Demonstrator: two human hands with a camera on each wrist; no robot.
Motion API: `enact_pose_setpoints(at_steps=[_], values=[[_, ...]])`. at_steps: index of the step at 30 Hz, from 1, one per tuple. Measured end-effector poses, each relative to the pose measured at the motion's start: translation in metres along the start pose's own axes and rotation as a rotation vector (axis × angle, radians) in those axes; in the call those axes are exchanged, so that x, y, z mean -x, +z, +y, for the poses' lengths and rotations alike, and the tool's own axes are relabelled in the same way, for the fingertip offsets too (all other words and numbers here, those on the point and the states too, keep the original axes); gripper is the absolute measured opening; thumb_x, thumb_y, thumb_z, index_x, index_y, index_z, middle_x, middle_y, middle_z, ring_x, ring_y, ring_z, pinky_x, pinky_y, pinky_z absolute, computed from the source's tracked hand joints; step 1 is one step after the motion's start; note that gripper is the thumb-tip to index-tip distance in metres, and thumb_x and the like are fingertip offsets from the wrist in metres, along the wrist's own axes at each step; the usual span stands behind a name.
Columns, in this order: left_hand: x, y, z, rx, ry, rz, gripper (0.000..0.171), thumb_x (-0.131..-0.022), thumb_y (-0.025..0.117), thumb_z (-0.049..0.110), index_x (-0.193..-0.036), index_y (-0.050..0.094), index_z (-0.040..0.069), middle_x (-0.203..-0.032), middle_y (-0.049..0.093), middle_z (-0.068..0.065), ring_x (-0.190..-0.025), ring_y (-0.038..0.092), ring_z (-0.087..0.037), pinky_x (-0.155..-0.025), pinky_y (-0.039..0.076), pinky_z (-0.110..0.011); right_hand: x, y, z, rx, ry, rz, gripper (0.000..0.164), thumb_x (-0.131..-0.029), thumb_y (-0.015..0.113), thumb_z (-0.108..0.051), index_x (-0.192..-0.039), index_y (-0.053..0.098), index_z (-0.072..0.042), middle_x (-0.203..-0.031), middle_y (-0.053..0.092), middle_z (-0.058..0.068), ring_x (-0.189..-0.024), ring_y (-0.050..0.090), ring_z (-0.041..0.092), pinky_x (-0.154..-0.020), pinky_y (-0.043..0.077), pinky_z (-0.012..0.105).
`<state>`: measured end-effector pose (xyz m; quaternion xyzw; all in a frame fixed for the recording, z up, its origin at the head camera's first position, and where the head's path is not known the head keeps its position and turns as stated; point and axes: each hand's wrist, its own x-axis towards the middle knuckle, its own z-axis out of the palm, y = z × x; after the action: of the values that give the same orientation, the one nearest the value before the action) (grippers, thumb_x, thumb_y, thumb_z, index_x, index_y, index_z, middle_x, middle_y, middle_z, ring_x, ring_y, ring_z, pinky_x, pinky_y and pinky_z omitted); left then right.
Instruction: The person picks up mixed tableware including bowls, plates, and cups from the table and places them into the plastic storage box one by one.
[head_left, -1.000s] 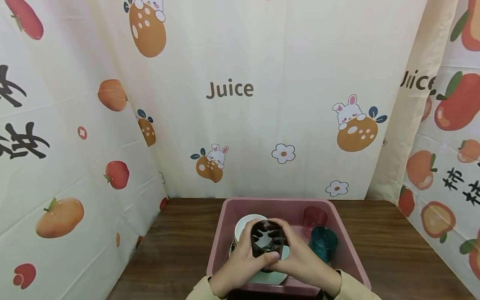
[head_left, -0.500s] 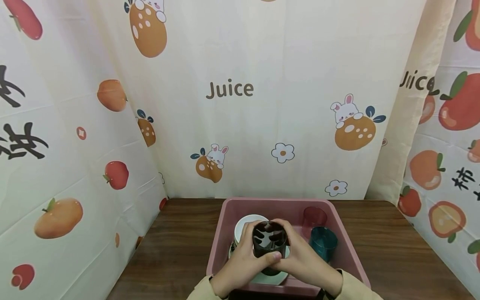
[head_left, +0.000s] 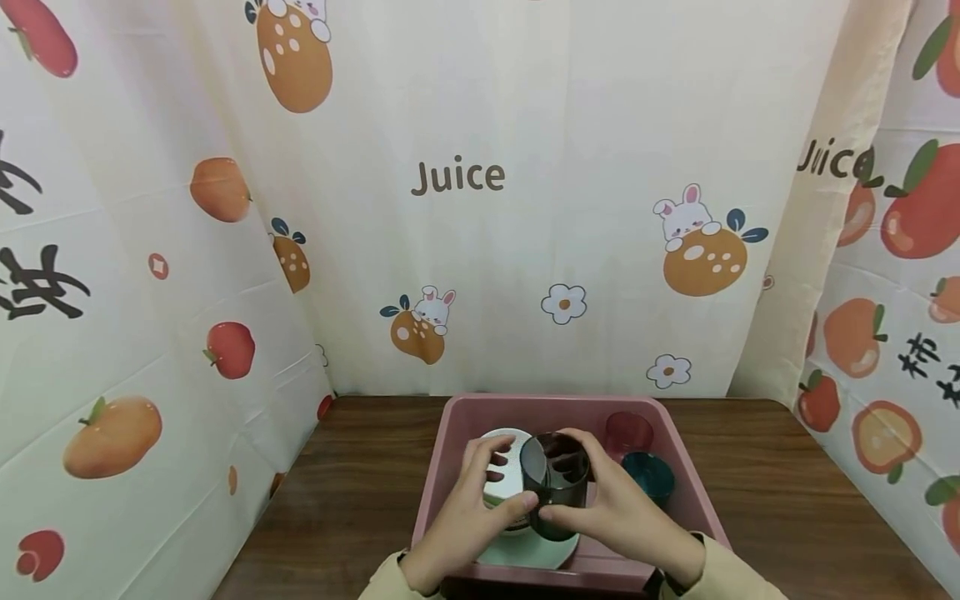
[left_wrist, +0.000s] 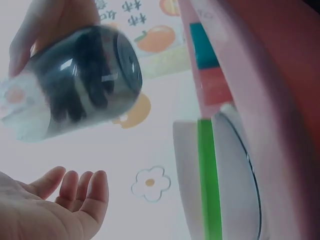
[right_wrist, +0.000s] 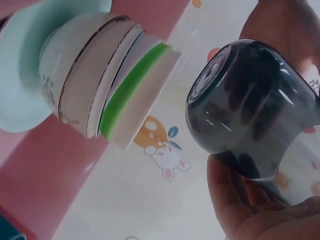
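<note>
My right hand (head_left: 618, 504) grips a dark smoky transparent cup (head_left: 561, 492) above the tub, thumb on its near side. The cup's base shows in the right wrist view, where the right hand's fingers (right_wrist: 225, 195) wrap its lower side. To the left of the cup, my left hand (head_left: 468, 504) holds nothing; in the left wrist view its fingers (left_wrist: 92, 200) are loosely bent, apart from the cup. Below the hands, a stack of bowls (right_wrist: 82, 70), topped by a white one with a green band, sits on a mint plate (head_left: 528, 552). The left hand partly hides the stack.
A pink tub (head_left: 555, 402) stands on the brown wooden table (head_left: 360, 500) and contains the dishes. At its right side are a red transparent cup (head_left: 628, 432) and a teal cup (head_left: 651, 477). A fruit-printed curtain (head_left: 487, 250) encloses the table.
Both hands were round the dark cup earlier. The left hand has let go and moved left, while the right hand has carried the cup slightly to the right.
</note>
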<state>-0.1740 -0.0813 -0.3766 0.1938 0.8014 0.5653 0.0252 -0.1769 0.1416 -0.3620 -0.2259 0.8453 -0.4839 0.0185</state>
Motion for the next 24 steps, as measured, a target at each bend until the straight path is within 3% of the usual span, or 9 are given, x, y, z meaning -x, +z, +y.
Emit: enact_pose_setpoints(at_steps=[7,13,15,20,24], values=[[0.002,-0.02,-0.008,-0.005,-0.026,0.138,0.055,-0.09,0.07,0.03,-0.138,0.044,0.025,-0.131,0.045,0.0,-0.117,0.047,-0.023,-0.097,0.044,-0.031,0.003,-0.015,0.002,-0.025,0.024,0.059,0.081,-0.076,0.082,-0.042,-0.139,0.036,-0.022,-0.13,0.054,0.003,-0.111,0.058,0.022,-0.086,0.05,0.024],[0.005,-0.041,-0.018,-0.05,-0.094,0.218,0.054,-0.091,0.069,0.035,-0.137,0.047,0.019,-0.135,0.045,-0.01,-0.124,0.048,-0.033,-0.103,0.043,-0.052,0.007,-0.029,0.008,0.046,0.036,0.156,0.081,-0.072,0.086,-0.04,-0.136,0.04,-0.021,-0.123,0.058,0.001,-0.105,0.059,0.009,-0.083,0.05,0.023],[0.006,-0.048,-0.023,-0.078,-0.123,0.241,0.056,-0.09,0.069,0.037,-0.138,0.047,0.018,-0.137,0.044,-0.011,-0.125,0.047,-0.033,-0.102,0.043,-0.053,0.009,-0.034,0.011,0.086,0.034,0.185,0.08,-0.072,0.086,-0.039,-0.135,0.041,-0.02,-0.123,0.058,0.0,-0.104,0.057,0.005,-0.083,0.049,0.021],[0.006,-0.058,-0.037,-0.114,-0.214,0.261,0.064,-0.088,0.07,0.042,-0.139,0.045,0.011,-0.137,0.043,-0.014,-0.121,0.05,-0.031,-0.095,0.047,-0.042,0.012,-0.048,0.019,0.13,0.012,0.209,0.078,-0.073,0.087,-0.034,-0.134,0.043,-0.016,-0.127,0.051,0.002,-0.105,0.057,0.005,-0.084,0.048,0.019],[0.007,-0.06,-0.049,-0.136,-0.267,0.234,0.071,-0.089,0.067,0.046,-0.141,0.043,0.004,-0.14,0.039,-0.017,-0.127,0.047,-0.034,-0.1,0.045,-0.047,0.016,-0.062,0.027,0.165,0.044,0.201,0.077,-0.074,0.086,-0.033,-0.135,0.042,-0.015,-0.131,0.051,0.005,-0.104,0.057,0.003,-0.082,0.049,0.02]])
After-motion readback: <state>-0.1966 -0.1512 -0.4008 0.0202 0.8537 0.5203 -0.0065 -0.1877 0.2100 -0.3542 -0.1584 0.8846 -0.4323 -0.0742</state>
